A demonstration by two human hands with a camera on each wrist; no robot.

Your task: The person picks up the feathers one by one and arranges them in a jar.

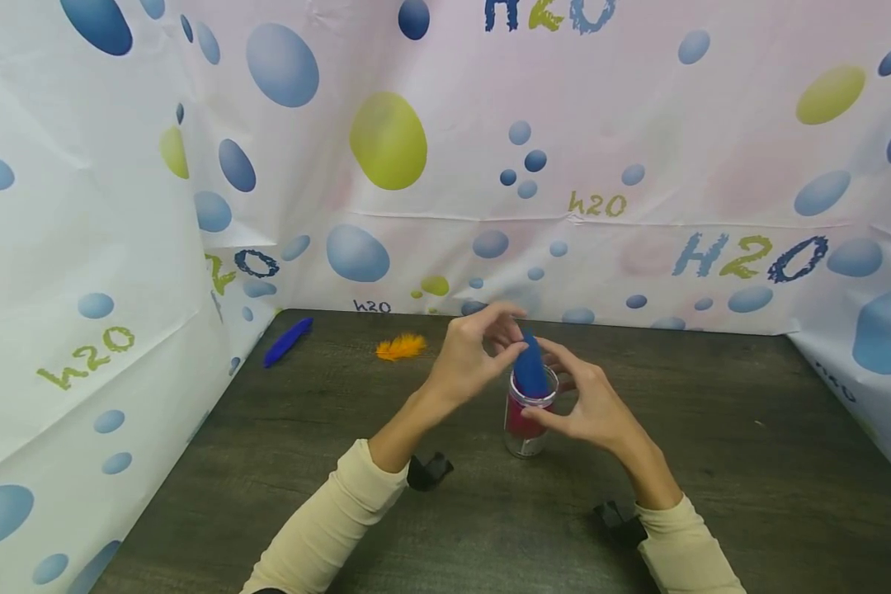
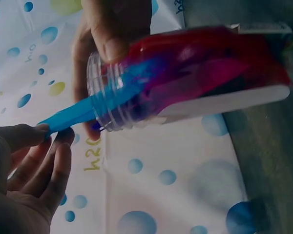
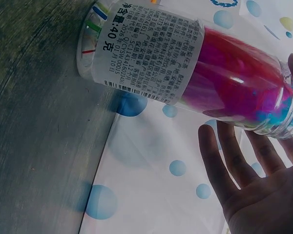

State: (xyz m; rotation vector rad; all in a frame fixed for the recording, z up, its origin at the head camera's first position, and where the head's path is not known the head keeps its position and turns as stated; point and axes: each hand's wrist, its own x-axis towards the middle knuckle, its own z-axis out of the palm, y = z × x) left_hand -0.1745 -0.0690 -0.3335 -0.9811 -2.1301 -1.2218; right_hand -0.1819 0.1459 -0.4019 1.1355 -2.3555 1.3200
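A clear jar stands upright on the dark table, packed with pink, red and purple feathers. My left hand pinches the tip of a blue feather between thumb and fingers. The feather's lower part reaches down through the jar's mouth, visible through the glass in the left wrist view. Around the jar's neck, my right hand holds with its thumb on the near side and its fingers on the far side. A white printed label covers the jar's lower side in the right wrist view.
An orange feather lies on the table left of the jar. Farther left, by the table's edge, is a dark blue feather. A white sheet with blue and green spots hangs behind and along both sides.
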